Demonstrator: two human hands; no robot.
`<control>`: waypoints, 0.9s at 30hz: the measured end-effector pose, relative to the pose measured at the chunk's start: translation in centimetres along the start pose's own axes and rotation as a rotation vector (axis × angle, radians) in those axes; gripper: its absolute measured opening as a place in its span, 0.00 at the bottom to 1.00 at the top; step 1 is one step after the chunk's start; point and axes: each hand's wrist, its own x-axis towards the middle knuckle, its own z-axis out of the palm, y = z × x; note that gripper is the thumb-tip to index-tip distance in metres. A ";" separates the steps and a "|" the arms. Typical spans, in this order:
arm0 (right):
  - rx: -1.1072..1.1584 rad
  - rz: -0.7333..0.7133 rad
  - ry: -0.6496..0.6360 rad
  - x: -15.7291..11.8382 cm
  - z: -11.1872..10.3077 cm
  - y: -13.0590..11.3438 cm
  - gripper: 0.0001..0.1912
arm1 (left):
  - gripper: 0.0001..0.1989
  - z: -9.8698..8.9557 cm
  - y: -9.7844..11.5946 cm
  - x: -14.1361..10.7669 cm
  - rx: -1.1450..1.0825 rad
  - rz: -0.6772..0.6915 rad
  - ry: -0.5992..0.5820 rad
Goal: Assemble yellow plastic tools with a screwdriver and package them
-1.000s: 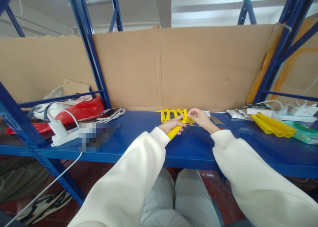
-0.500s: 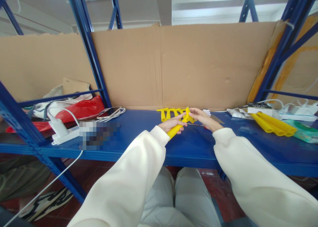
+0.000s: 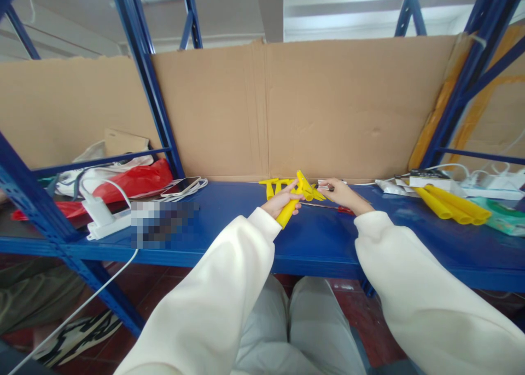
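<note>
My left hand (image 3: 282,201) is wrapped round the thick tube-shaped handle of a yellow T-shaped plastic piece (image 3: 304,187). Its head points up and away from me, above the blue shelf. To the right of that head is my right hand (image 3: 337,191), apart from it, with thumb and fingers drawn together; whatever may be between the fingertips is too small to make out. Behind the left hand, several similar yellow pieces (image 3: 269,189) stand in a row near the cardboard. A thin tool with a red handle (image 3: 345,210) lies under my right wrist, partly covered.
On the right lie several yellow tubes (image 3: 455,204), a small white box (image 3: 429,177) and a green packet (image 3: 502,216). A white power strip (image 3: 107,224), a phone (image 3: 179,186) and a red bag (image 3: 135,178) are at the left. The cardboard sheet (image 3: 328,107) closes off the back.
My right hand has moved off the yellow piece's head, a little to the right. The piece has turned in my left hand, and more of the red handle shows.
</note>
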 end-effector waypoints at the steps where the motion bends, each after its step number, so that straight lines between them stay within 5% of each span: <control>1: -0.076 0.009 -0.060 -0.1 -0.5 0.3 0.16 | 0.44 0.0 0.0 0.0 -0.009 0.007 0.029; 4: -0.158 0.077 -0.320 -0.5 -2.1 0.9 0.19 | 0.45 0.0 -0.1 0.1 -0.035 0.038 0.088; 7: -0.154 0.119 -0.428 -1.2 -3.3 1.6 0.23 | 0.45 -0.1 -0.2 0.2 -0.054 0.067 0.124; 17: -0.296 0.194 -0.519 -2.0 -5.4 3.1 0.23 | 0.43 -0.2 -0.2 0.3 -0.057 0.020 0.199; 27: -0.265 0.139 -0.390 -1.7 -4.9 4.0 0.15 | 0.42 -0.3 -0.2 0.6 -0.068 0.017 0.231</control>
